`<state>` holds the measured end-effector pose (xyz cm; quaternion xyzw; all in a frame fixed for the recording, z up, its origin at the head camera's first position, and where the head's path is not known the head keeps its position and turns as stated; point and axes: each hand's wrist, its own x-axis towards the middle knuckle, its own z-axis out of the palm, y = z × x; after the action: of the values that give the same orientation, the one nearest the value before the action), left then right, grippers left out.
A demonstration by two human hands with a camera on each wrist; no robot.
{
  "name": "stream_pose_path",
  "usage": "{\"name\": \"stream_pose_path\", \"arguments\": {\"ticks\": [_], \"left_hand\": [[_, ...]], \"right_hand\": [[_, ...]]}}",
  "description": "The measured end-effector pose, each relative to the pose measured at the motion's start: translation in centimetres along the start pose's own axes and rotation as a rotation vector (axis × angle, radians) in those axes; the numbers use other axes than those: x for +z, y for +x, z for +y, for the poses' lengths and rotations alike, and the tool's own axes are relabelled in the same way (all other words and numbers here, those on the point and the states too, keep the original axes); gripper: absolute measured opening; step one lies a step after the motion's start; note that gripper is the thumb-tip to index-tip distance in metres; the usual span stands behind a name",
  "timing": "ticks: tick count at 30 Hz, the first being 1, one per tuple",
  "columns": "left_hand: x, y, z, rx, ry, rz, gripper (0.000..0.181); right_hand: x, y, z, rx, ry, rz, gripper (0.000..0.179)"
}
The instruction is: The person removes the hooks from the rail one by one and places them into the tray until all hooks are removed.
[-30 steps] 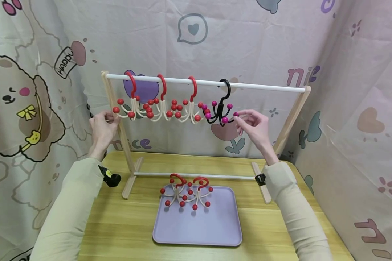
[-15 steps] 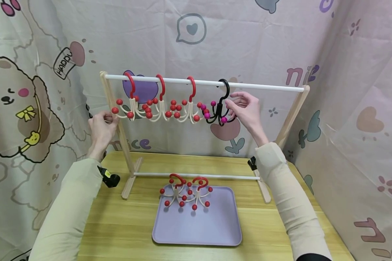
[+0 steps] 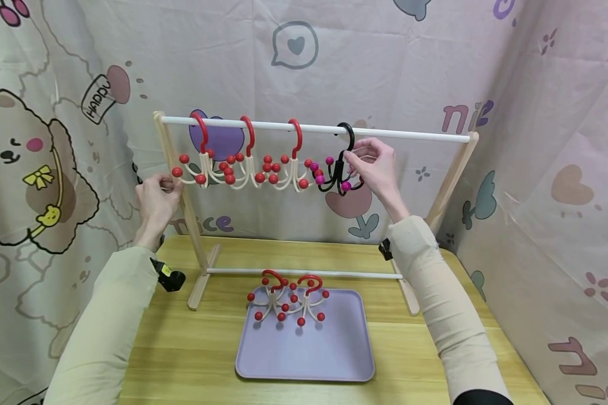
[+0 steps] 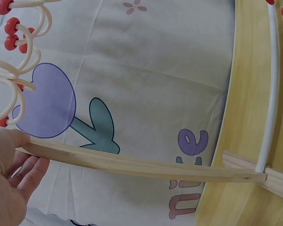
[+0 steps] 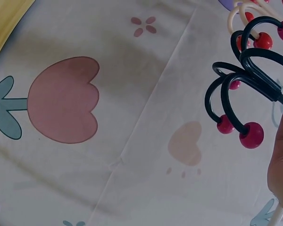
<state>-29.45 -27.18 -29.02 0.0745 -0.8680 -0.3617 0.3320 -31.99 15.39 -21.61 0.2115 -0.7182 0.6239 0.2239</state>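
Observation:
A wooden rack with a white top bar [image 3: 415,135] stands on the table. My left hand [image 3: 157,202] holds its left post [image 4: 132,162], thumb on one side and fingers on the other. From the bar hangs a black claw hanger [image 3: 340,169] with pink balls on its curved arms. My right hand [image 3: 377,169] pinches this hanger at the neck, just under its hook; in the right wrist view most of that hand is cut off by the frame edge. Left of it, three cream claw hangers with red hooks and red balls, such as the leftmost hanger [image 3: 205,166], hang in a row.
A lilac tray [image 3: 334,349] lies on the wood-grain table [image 3: 182,349] in front of the rack. Two more red-and-cream hangers [image 3: 308,301] sit on its back left part. The lower white bar [image 3: 334,273] runs behind the tray. A printed curtain hangs behind and at both sides.
My right hand has moved up and left, from a ball at the right of the black hanger to the hanger's neck. My left hand stays on the post.

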Motion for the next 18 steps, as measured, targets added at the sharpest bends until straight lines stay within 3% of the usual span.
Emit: {"name": "stream_pose_path", "arguments": {"ticks": [18], "left_hand": [[0.01, -0.04, -0.09, -0.001, -0.001, 0.0, 0.035]], "right_hand": [[0.59, 0.04, -0.27, -0.031, 0.018, 0.008, 0.017]]}}
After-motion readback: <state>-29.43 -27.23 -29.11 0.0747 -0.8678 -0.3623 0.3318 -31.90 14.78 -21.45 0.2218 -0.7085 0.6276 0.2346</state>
